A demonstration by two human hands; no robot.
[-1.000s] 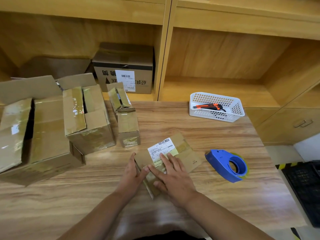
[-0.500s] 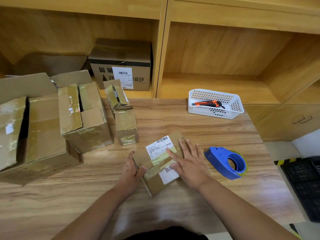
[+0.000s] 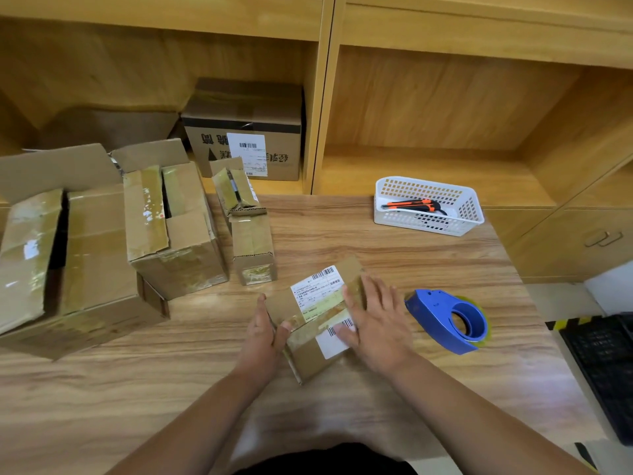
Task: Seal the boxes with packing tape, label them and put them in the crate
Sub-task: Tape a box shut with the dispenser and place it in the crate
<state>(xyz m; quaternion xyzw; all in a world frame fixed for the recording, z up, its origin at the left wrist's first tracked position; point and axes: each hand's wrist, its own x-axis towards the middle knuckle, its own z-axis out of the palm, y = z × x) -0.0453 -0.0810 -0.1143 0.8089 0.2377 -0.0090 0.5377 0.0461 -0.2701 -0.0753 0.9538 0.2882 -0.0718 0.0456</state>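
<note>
Box (image 3: 303, 356) sits near the front edge of the surface (image 3: 359, 241), about halfway along and turned at an angle. Left hand (image 3: 263, 334) has its grip closed on the box's left end, thumb on top. Right hand (image 3: 376, 323) is flat, fingers straight, grip loose on nothing, just pressing the top over the tape (image 3: 317, 325) and the lower label (image 3: 334, 346).

Looks to me like the smoothing-down step. My two cents: pin that left end firm so the box doesn't skate on the wood, sweep the flat palm along the strip toward its ends, then rub the label corners so nothing lifts. Can't tell if the tape wraps over the far end.

Dispenser (image 3: 445, 320) is just right of the box, near the right edge. Basket (image 3: 428, 183) with a cutter (image 3: 411, 205) is at the back right corner. Open boxes (image 3: 171, 234) crowd the left edge, so plenty left to seal. Another labelled one (image 3: 246, 108) is on the shelf (image 3: 428, 169) behind. Crate (image 3: 609, 371) sits down past the right edge, so I'd guess an easy reach
</note>
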